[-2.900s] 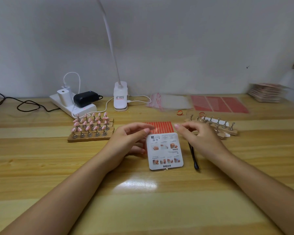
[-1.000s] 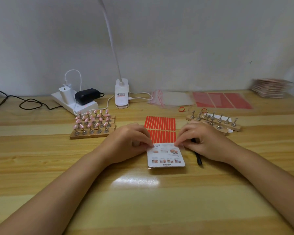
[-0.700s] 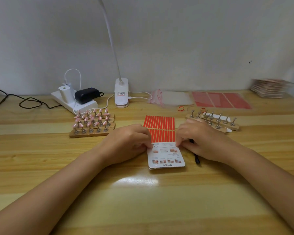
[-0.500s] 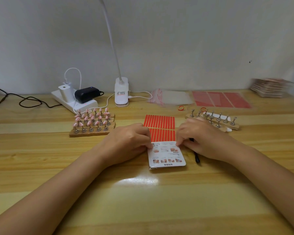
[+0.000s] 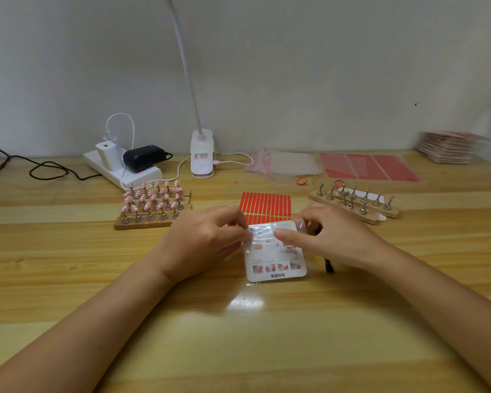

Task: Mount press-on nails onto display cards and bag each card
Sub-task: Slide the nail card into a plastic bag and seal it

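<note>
Card (image 5: 275,255) in its clear bag (image 5: 262,232) lies on the bench (image 5: 68,265) between both hands, left hand (image 5: 204,245) and right hand (image 5: 332,239) pinching the bag's top flap; uneven pressing could crease the seal crooked.

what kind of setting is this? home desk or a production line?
Likely a small hand-packing workbench, not a line: a wooden table against a bare wall, a wooden stand of pink press-on nails, a stack of bagged cards at far right, and a clip lamp beside a power strip.
</note>
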Tool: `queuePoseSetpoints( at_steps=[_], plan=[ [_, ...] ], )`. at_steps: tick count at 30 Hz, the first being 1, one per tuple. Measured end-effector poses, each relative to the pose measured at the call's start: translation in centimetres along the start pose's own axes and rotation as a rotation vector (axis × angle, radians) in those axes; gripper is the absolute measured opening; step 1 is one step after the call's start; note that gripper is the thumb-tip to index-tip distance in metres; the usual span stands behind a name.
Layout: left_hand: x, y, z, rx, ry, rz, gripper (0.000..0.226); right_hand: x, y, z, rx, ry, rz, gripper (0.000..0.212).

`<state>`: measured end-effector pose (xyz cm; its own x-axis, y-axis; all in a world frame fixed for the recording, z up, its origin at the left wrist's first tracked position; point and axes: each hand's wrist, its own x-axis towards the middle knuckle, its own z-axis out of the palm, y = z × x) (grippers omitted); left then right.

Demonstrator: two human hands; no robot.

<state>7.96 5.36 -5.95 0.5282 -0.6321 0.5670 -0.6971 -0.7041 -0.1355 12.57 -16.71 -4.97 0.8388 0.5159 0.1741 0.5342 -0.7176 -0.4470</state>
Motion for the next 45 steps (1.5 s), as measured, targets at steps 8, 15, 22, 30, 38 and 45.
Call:
queuePoseSetpoints(
  at_steps=[8,15,22,30,38,45],
  plan=[
    [0.2,-0.1,-0.4,0.076,0.106,-0.006,0.028,0.1,0.0,0.1,0.603,-0.071,0.054,0.01],
    [0.3,-0.1,0.0,-0.17,0.275,-0.254,0.019,0.1,0.2,-0.1,0.829,-0.078,0.082,0.046],
    [2.5,1.7,-0.1,-1.338,0.07,-1.062,0.064,0.0,-0.6,0.5,0.815,0.052,0.005,0.036],
    [2.2,1.8,0.1,-1.422,0.002,-1.015,0.038,0.1,-0.8,0.6,0.89,0.003,0.034,0.023],
    [1.6,0.9,0.0,-1.808,-0.114,-0.979,0.038,0.4,0.2,-0.3,1.015,-0.177,0.117,0.031],
    [1.7,1.2,0.4,-1.799,-0.098,-0.954,0.036,0.6,-0.4,0.3,0.917,-0.092,0.179,0.038]
  ],
)
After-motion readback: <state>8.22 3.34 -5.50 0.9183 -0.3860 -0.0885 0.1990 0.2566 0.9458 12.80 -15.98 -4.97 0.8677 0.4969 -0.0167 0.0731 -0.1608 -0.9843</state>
